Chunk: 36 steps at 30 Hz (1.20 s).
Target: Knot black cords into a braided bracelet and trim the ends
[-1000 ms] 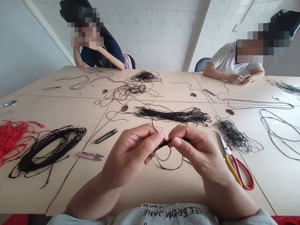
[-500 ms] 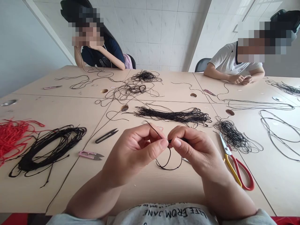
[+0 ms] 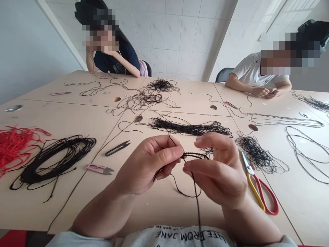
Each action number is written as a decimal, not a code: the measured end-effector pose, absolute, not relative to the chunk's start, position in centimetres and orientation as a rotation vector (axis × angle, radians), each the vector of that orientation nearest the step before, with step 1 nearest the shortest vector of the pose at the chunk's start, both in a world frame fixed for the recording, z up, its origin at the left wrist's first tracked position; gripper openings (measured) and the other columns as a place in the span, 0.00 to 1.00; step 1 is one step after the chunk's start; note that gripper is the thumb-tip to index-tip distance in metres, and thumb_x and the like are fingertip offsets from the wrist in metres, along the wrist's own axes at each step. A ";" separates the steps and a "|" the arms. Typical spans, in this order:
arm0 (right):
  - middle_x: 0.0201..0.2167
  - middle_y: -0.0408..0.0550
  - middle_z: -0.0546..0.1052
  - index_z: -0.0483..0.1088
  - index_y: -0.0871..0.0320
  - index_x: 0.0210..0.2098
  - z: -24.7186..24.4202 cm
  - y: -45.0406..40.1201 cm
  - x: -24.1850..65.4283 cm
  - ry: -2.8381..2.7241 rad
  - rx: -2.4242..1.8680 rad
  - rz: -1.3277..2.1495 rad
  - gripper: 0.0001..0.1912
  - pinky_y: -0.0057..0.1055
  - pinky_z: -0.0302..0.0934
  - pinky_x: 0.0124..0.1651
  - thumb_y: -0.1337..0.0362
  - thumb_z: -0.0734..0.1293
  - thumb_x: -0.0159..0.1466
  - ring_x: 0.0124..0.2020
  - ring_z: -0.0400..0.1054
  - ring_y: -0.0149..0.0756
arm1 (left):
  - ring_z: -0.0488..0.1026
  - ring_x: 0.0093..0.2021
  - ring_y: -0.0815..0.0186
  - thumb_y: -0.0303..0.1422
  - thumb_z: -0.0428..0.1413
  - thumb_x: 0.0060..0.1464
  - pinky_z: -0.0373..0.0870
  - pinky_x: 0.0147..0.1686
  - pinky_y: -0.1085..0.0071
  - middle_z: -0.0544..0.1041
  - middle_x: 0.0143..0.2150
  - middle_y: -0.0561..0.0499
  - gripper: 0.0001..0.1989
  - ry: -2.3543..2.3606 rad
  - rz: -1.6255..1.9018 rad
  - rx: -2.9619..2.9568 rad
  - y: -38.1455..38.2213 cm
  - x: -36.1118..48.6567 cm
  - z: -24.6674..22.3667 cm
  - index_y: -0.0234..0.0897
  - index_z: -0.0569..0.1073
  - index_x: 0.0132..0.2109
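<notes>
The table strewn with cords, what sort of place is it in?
Perhaps a cord-craft workroom: the left hand pinches a twisted black cord, while a heap of red cord and red-and-yellow scissors lie on the table.

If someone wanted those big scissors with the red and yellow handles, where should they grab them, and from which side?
Probably by the red handle and yellow handle, coming from the near side. The scissors lie on the table with both handles pointing back toward the seated person and the pointed blades away, so that approach should avoid the tips.
</notes>
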State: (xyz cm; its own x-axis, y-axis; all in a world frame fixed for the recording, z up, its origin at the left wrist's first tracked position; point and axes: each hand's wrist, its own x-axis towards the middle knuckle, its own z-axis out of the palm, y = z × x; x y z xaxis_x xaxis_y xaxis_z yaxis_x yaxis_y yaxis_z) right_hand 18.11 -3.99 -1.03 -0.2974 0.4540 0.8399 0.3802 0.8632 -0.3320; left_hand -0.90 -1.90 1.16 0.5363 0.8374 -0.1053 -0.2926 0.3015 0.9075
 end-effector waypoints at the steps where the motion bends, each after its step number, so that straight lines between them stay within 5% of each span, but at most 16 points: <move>1: 0.49 0.49 0.68 0.73 0.53 0.44 -1.1 -4.0 18.1 -1.907 -0.618 0.124 0.12 0.38 0.67 0.53 0.74 0.70 0.64 0.51 0.68 0.38 | 0.54 0.20 0.76 0.38 0.64 0.60 0.49 0.18 0.82 0.64 0.19 0.58 0.13 0.659 0.821 1.005 -2.0 -1.0 1.1 0.35 0.75 0.32; 16: 0.34 0.44 0.78 0.73 0.54 0.39 -1.3 -3.9 17.6 -1.569 -0.633 0.887 0.03 0.29 0.72 0.38 0.67 0.71 0.68 0.35 0.75 0.31 | 0.54 0.23 0.75 0.47 0.55 0.67 0.51 0.22 0.74 0.62 0.25 0.58 0.20 0.785 1.000 1.473 -3.0 -1.3 1.3 0.37 0.71 0.31; 36: 0.34 0.42 0.78 0.74 0.54 0.40 -1.6 -4.2 17.7 -1.500 -0.650 0.961 0.05 0.26 0.70 0.36 0.69 0.72 0.67 0.33 0.74 0.29 | 0.54 0.24 0.72 0.49 0.55 0.66 0.51 0.24 0.71 0.57 0.24 0.57 0.21 0.784 0.960 1.402 -3.2 -1.4 1.0 0.38 0.72 0.32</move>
